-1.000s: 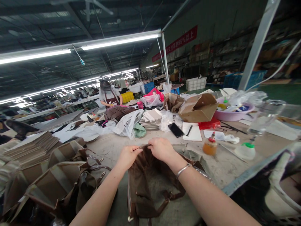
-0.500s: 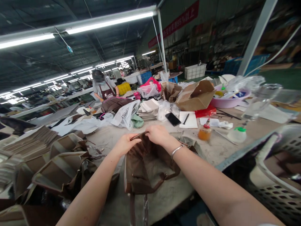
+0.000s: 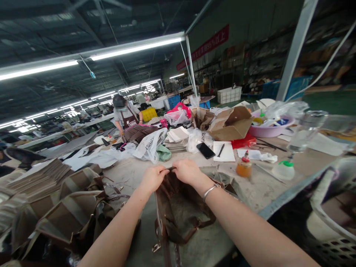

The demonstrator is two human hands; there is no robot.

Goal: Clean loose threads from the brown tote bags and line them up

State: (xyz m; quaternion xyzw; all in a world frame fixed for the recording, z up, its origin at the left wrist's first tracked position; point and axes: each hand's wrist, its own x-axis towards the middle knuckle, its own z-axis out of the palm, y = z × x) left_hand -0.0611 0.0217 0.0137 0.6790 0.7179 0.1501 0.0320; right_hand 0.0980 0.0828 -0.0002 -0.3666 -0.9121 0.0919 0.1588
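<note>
A dark brown bag (image 3: 180, 207) with straps lies on the grey worktable (image 3: 261, 193) in front of me. My left hand (image 3: 151, 178) and my right hand (image 3: 188, 172) are both closed on the bag's far top edge, pinching it close together. A silver bangle (image 3: 209, 191) sits on my right wrist. The bag's straps and a metal buckle (image 3: 156, 246) trail toward the table's near edge.
Brown bag pieces (image 3: 63, 207) pile at my left. Beyond my hands lie a phone (image 3: 205, 150), a notepad with pen (image 3: 224, 151), an orange glue bottle (image 3: 242, 167), a white bottle (image 3: 283, 170), plastic bags and cardboard. A basket (image 3: 333, 211) stands at right. Another person (image 3: 125, 115) works farther back.
My hands have drawn closer together on the bag's edge. The view has shifted slightly; the bag stays on the table.
</note>
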